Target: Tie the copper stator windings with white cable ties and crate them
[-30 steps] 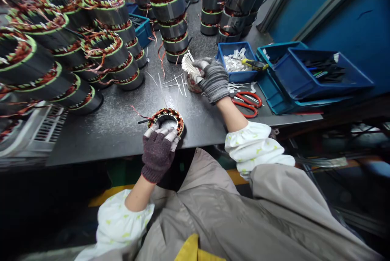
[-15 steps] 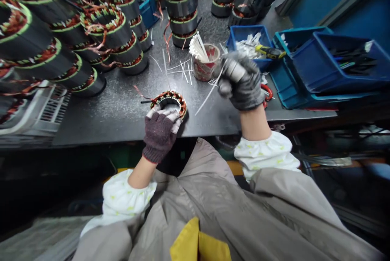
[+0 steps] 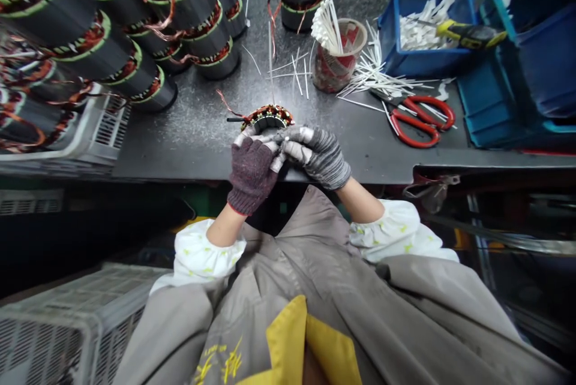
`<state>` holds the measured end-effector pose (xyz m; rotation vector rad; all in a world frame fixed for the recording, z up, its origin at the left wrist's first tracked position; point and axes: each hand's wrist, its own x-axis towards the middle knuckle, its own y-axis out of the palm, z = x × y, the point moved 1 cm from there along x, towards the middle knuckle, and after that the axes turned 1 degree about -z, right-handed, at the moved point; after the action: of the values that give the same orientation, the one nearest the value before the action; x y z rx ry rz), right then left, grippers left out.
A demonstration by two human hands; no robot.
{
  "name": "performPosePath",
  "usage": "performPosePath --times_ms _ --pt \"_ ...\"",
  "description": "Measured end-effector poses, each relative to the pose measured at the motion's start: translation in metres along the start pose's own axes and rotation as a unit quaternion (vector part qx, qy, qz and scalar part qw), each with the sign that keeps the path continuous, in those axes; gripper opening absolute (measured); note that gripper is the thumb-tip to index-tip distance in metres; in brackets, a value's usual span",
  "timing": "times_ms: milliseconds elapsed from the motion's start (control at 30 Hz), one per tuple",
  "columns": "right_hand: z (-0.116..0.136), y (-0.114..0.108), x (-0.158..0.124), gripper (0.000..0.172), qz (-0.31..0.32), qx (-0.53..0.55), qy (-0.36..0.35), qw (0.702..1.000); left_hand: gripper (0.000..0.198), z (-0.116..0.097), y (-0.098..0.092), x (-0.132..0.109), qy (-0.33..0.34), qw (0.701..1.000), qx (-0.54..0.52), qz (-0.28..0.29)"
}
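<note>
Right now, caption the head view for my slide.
Gloved left hand and right hand meet at a copper-wound ring on the bench.

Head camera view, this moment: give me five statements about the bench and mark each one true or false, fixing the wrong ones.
1. The left hand and right hand are close together at the copper-wound ring. True.
2. The red-handled scissors lie inside the blue bin. False: they lie on the table.
3. White ties stand in the cup. True.
4. The yellow-and-black tool stands in the cup. False: it lies across the blue bin's right edge.
5. The right glove is striped grey. True.
</note>
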<state>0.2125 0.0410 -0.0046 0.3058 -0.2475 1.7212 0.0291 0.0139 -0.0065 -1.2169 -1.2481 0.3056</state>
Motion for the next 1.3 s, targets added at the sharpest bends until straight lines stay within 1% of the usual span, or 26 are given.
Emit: performPosePath --times_ms 33,67,133,167,200,233,333,367,433,500,600,667,733,833,933,1033,1133,1200,1300 --pt "0.005 -0.001 -0.002 0.039 -0.014 0.012 0.002 1.000 0.026 0.000 0.000 -0.001 -0.004 1.000 0.002 0.006" --pt "0.010 -0.004 -0.005 0.037 -0.047 0.031 0.004 0.998 0.025 0.001 -0.001 -0.001 -0.010 1.000 -0.003 0.016" --pt "0.020 -0.014 -0.014 0.034 -0.134 0.081 0.004 0.988 0.026 0.001 -0.005 -0.001 -0.019 0.998 -0.030 0.042" --pt "0.025 -0.020 -0.022 0.033 -0.160 0.098 0.005 0.982 0.027 0.001 -0.007 -0.001 -0.019 0.997 -0.044 0.054" --pt "0.029 -0.025 -0.030 0.033 -0.164 0.104 0.008 0.981 0.029 0.001 -0.009 -0.001 -0.016 0.996 -0.055 0.063" --pt "0.032 -0.030 -0.041 0.032 -0.143 0.098 0.013 0.985 0.031 0.001 -0.011 -0.001 -0.011 0.996 -0.059 0.068" --pt "0.034 -0.036 -0.076 0.026 -0.037 0.036 0.028 0.998 0.032 0.003 -0.014 -0.001 0.009 0.997 -0.040 0.066" --pt "0.032 -0.036 -0.087 0.022 -0.020 0.021 0.023 0.999 0.031 0.003 -0.014 -0.001 0.013 0.997 -0.033 0.063" --pt "0.029 -0.034 -0.103 0.015 -0.009 0.002 0.004 1.000 0.030 0.004 -0.013 0.000 0.006 0.997 -0.027 0.067" --pt "0.025 -0.031 -0.110 0.014 0.000 -0.004 -0.016 1.000 0.028 0.003 -0.013 0.001 -0.009 0.997 -0.033 0.074" --pt "0.021 -0.027 -0.110 0.014 0.029 -0.012 -0.028 0.999 0.025 0.000 -0.013 0.002 -0.010 0.997 -0.038 0.060" --pt "0.018 -0.025 -0.109 0.016 0.045 -0.019 -0.025 0.998 0.025 -0.001 -0.013 0.001 0.007 0.999 -0.023 0.039" --pt "0.014 -0.022 -0.107 0.020 0.053 -0.025 -0.018 0.998 0.027 -0.002 -0.013 0.001 0.020 0.999 -0.008 0.031" --pt "0.002 -0.014 -0.096 0.025 0.052 -0.028 -0.024 0.998 0.026 -0.002 -0.011 0.000 0.015 0.999 -0.001 0.031" --pt "-0.007 -0.006 -0.076 0.029 0.047 -0.027 -0.044 0.998 0.024 -0.004 -0.011 0.000 0.011 1.000 0.011 0.013" --pt "-0.003 -0.007 -0.065 0.028 0.031 -0.030 -0.074 0.996 0.024 -0.006 -0.012 0.001 0.005 1.000 0.015 0.015" --pt "0.007 -0.015 -0.076 0.023 0.026 -0.034 -0.097 0.994 0.024 -0.005 -0.013 0.001 0.002 1.000 0.008 0.029" --pt "0.008 -0.019 -0.090 0.021 0.038 -0.039 -0.081 0.995 0.026 -0.004 -0.012 0.001 0.000 1.000 -0.002 0.030" --pt "0.002 -0.018 -0.107 0.022 0.046 -0.040 -0.036 0.997 0.030 -0.003 -0.012 0.001 -0.021 0.999 -0.012 0.042"
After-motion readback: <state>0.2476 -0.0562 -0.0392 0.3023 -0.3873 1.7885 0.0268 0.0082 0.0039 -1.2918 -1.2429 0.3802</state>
